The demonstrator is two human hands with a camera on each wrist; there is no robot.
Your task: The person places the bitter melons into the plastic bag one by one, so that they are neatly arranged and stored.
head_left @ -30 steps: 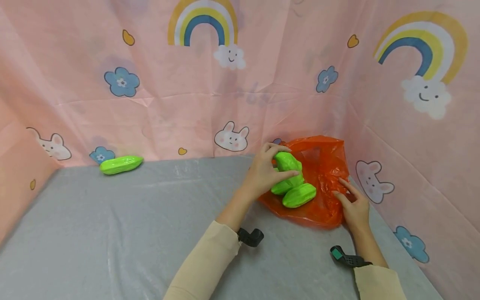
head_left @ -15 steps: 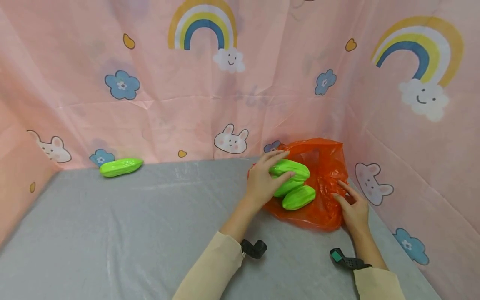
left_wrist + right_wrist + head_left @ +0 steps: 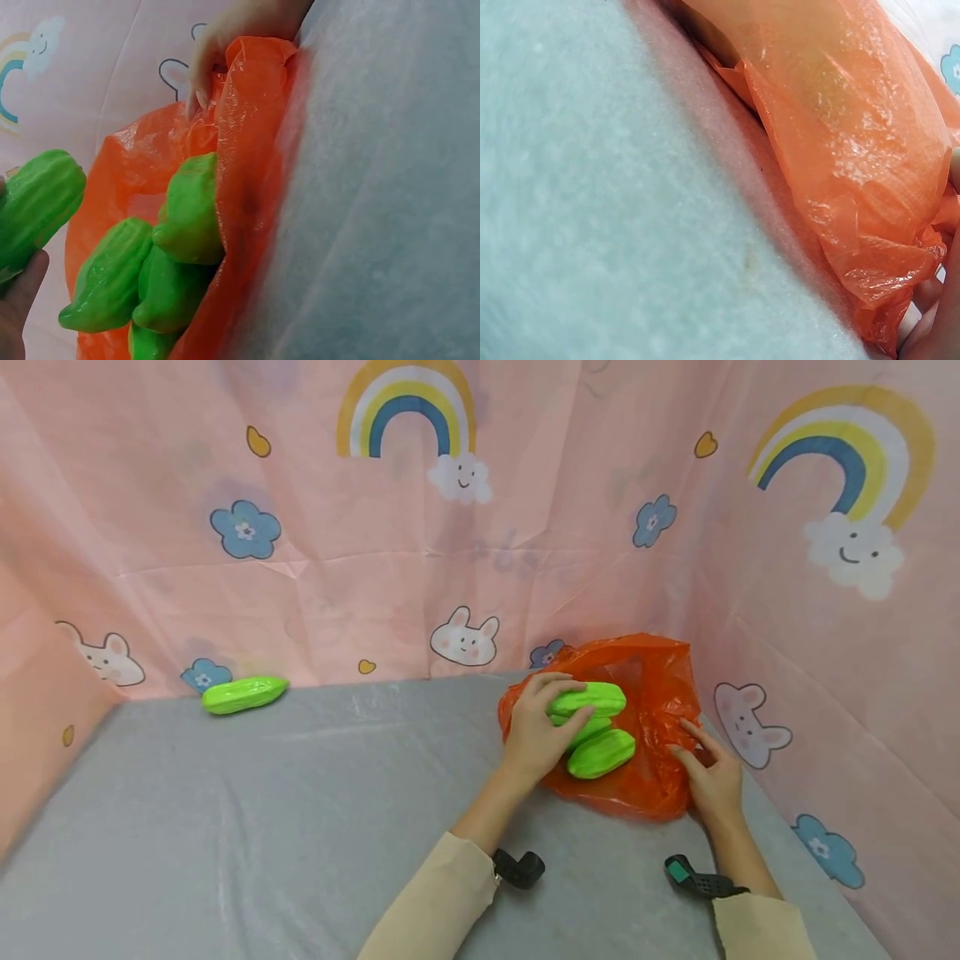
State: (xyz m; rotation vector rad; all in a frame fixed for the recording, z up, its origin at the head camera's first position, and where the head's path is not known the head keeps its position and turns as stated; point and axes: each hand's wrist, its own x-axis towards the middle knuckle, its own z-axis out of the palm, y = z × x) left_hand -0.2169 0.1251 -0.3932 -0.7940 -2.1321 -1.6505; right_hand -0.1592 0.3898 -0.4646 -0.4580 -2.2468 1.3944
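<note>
Right of centre in the head view, we see a green gourd (image 3: 602,698) gripped in the left hand (image 3: 538,722), thumb on one side and fingers on the other, probably because pinching across its body leaves both ends free. It is above the heaped gourds (image 3: 112,279) in the orange-red bag (image 3: 666,689); the left wrist view shows it apart from them. At the bag's right edge, the right hand (image 3: 714,777) pinches bunched plastic, which we judge keeps the limp mouth spread. We see the left forearm slant in from the bottom centre, hand reaching over the bag's left side, while the right forearm rises from the lower right, fingers pointing up and left. Towards the left of the frame, a lone gourd (image 3: 243,695) lies sideways on the grey cloth (image 3: 300,827), well apart.
</note>
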